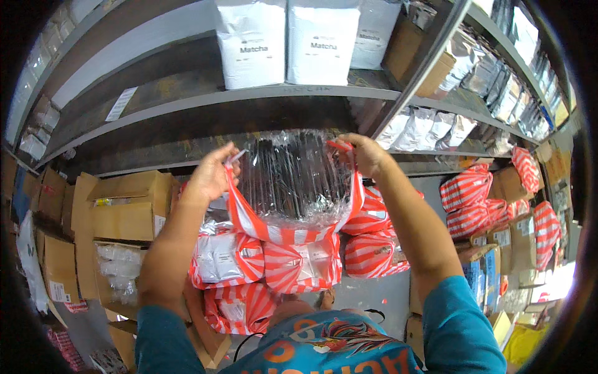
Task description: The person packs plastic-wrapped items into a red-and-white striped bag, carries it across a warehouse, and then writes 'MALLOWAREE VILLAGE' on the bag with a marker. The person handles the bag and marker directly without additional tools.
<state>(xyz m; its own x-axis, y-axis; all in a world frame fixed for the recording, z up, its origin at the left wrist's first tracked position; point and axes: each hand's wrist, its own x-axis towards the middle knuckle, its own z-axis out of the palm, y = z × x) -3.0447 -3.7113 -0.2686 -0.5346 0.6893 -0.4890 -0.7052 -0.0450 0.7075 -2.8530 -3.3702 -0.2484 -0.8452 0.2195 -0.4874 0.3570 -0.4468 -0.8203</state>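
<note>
A red-and-white striped plastic bag (299, 233) hangs stretched wide between my two hands, its near edge sagging in a curve. My left hand (217, 172) grips the bag's edge on the left, and my right hand (363, 153) grips it on the right. Within the bag's opening lies a clear-wrapped bundle of dark, thin items (289, 175); what they are I cannot tell. Just below are more striped bags, one with silvery-white packets (219, 257) showing and another knotted or gathered (301, 264). The underside of the held bag is hidden.
A metal shelf (187, 105) spans the front, with white matcha pouches (254, 46) on its upper level. Open cardboard boxes (124, 205) stand at the left, one with clear plastic items (119, 269). Striped bags (467, 187) and cartons are stacked at the right.
</note>
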